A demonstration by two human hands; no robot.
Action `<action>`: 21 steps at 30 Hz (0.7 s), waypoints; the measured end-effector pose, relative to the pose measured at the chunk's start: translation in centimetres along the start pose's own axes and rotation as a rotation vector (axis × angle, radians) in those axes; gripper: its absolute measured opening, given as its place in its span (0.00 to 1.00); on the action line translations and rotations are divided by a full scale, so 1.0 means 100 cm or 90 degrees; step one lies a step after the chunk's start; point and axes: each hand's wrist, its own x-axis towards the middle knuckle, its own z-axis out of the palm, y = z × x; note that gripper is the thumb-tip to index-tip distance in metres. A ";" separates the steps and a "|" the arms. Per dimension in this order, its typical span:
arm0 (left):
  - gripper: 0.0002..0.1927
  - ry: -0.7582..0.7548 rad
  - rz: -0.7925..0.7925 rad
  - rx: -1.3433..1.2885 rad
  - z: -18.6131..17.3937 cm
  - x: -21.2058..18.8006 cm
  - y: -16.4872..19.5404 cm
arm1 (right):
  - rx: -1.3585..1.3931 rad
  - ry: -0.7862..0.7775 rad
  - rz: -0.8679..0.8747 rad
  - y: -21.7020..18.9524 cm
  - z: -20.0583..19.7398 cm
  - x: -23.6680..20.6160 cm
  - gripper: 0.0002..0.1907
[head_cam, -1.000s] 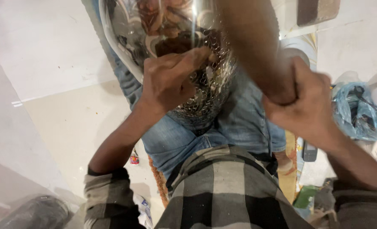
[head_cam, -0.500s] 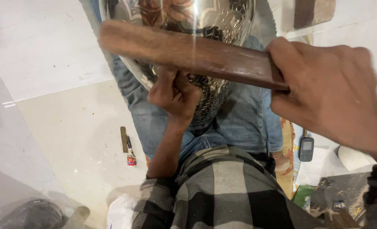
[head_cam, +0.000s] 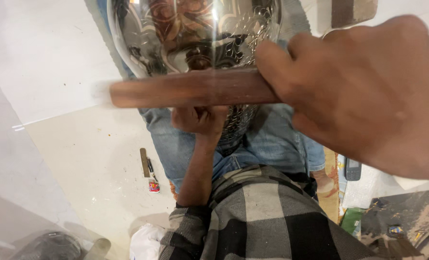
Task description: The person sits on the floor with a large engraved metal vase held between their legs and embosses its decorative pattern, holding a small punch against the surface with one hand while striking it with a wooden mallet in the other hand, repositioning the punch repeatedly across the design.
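A shiny engraved metal vessel (head_cam: 190, 33) rests over my lap at the top of the view. My left hand (head_cam: 200, 118) is closed against its lower side, the fingers curled on the patterned metal. My right hand (head_cam: 364, 91) fills the right of the view, close to the camera, and grips a brown wooden stick (head_cam: 190, 89). The stick lies level across the front of the vessel, its free end pointing left and blurred.
I sit on a pale floor (head_cam: 94, 159) in jeans and a checked shirt. A small flat tool (head_cam: 145, 162) and a little red packet (head_cam: 154, 186) lie at my left. A dark phone (head_cam: 353, 169), white cloth and a dark board with scraps lie at my right.
My right hand has swung the wooden stick from across the vessel's top down to level in front of it. The left hand has stayed against the vessel's lower side.
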 end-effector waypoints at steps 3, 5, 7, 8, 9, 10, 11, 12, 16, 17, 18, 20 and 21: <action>0.21 -0.042 0.031 -0.041 0.000 0.011 0.008 | 0.047 -0.013 -0.010 -0.003 -0.007 0.010 0.24; 0.16 -0.074 0.139 0.005 -0.006 0.024 0.012 | 0.236 0.103 -0.063 -0.002 -0.004 0.015 0.22; 0.10 -0.134 0.071 0.035 -0.009 0.037 0.014 | 0.089 -0.045 0.039 0.003 0.001 0.011 0.20; 0.12 -0.166 0.037 0.048 -0.009 0.042 0.016 | 0.015 -0.119 0.093 0.006 0.004 0.007 0.19; 0.14 -0.179 0.072 0.031 -0.012 0.047 0.017 | 0.134 -0.035 0.056 0.008 0.009 0.006 0.20; 0.17 -0.190 0.109 0.010 -0.013 0.052 0.018 | 0.248 0.052 0.021 0.013 0.015 0.005 0.21; 0.20 -0.201 0.147 -0.011 -0.013 0.056 0.019 | 0.360 0.141 -0.013 0.016 0.020 0.002 0.22; 0.20 -0.224 0.147 0.000 -0.013 0.060 0.020 | 0.292 0.055 0.034 0.018 0.026 -0.003 0.22; 0.21 -0.320 0.179 0.008 -0.016 0.076 0.025 | 0.372 0.077 0.079 0.022 0.053 -0.016 0.22; 0.21 -0.345 0.193 -0.002 -0.016 0.080 0.026 | 0.477 0.174 0.057 0.022 0.060 -0.018 0.23; 0.22 -0.374 0.199 -0.010 -0.018 0.085 0.028 | 0.479 0.145 0.091 0.021 0.067 -0.020 0.22; 0.24 -0.435 0.208 -0.024 -0.025 0.094 0.031 | 0.484 0.085 0.161 0.019 0.082 -0.026 0.20; 0.26 -0.449 0.222 -0.029 -0.024 0.099 0.033 | 0.507 0.130 0.152 0.017 0.089 -0.026 0.20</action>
